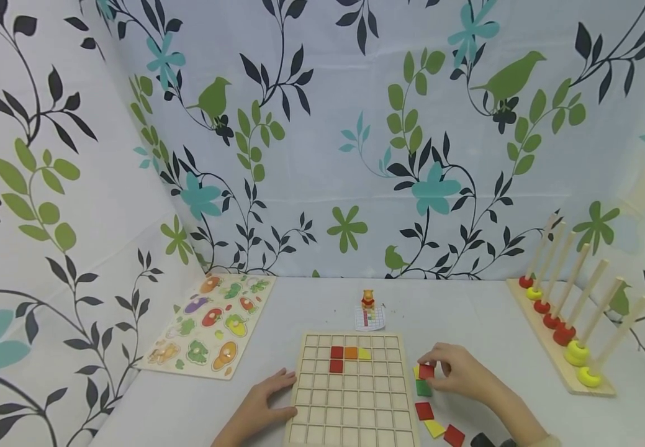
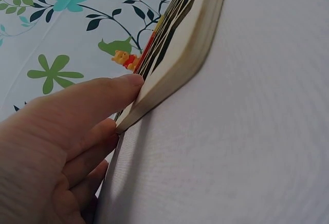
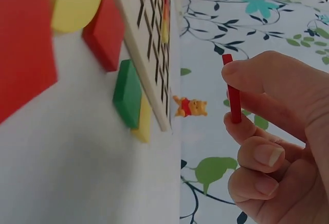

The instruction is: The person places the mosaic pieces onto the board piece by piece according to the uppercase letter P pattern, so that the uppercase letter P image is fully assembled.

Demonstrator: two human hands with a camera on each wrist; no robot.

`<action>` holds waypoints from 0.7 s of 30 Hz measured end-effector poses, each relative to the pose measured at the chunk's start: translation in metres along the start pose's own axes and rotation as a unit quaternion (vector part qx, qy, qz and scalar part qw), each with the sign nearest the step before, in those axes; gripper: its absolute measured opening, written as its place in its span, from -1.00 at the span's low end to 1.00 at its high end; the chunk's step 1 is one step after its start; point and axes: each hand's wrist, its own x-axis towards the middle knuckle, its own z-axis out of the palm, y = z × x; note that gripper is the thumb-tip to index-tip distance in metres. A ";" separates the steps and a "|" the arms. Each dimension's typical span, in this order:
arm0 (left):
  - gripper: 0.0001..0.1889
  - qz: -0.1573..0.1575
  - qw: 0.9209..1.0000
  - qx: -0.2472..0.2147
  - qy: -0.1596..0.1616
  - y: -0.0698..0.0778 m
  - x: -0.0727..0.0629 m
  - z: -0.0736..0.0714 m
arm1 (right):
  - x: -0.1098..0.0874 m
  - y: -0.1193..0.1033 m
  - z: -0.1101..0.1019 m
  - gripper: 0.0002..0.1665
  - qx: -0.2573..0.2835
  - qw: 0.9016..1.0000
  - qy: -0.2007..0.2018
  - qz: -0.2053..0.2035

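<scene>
Right of the pale wooden grid board (image 1: 350, 400): I've got the right hand (image 1: 462, 372) pinching a thin red square tile (image 3: 232, 88) between thumb and fingertip, clear of the bench (image 1: 467, 310).
Left hand (image 1: 263, 400): spread wide, thumb and fingertips touching the board's left edge; steadying it, I'd say.
Grid cells: an upper red tile (image 1: 336, 352), a lower red tile (image 1: 336, 366) just beneath, then an orange square tile (image 1: 351, 352) and a yellow tile (image 1: 364, 353) along the upper row.
Loose pieces: a green tile (image 1: 424, 388) just below the pinch, then a spare red tile (image 1: 424, 411), a curved yellow tile (image 1: 434, 428) and another red one (image 1: 454, 436).
Printed card (image 1: 374, 321): small, white, gridded, beyond the board beside a yellow-and-red bear figurine (image 1: 368, 299).
Step in hand: tile picked up, placing not yet done, by my read.
Next move calls for: carrying it left, turning it flat, squaring it over a free cell; which one, I can't tell.
</scene>
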 end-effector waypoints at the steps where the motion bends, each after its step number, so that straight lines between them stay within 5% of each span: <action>1: -0.42 0.003 1.000 0.003 0.002 0.000 0.000 0.000 | 0.002 -0.002 0.000 -0.69 -0.003 1.000 0.001 0.000; 21: -0.39 -0.010 1.000 -0.004 -0.006 0.001 0.001 0.000 | 0.043 -0.033 0.012 -0.74 -0.014 0.998 0.009 -0.063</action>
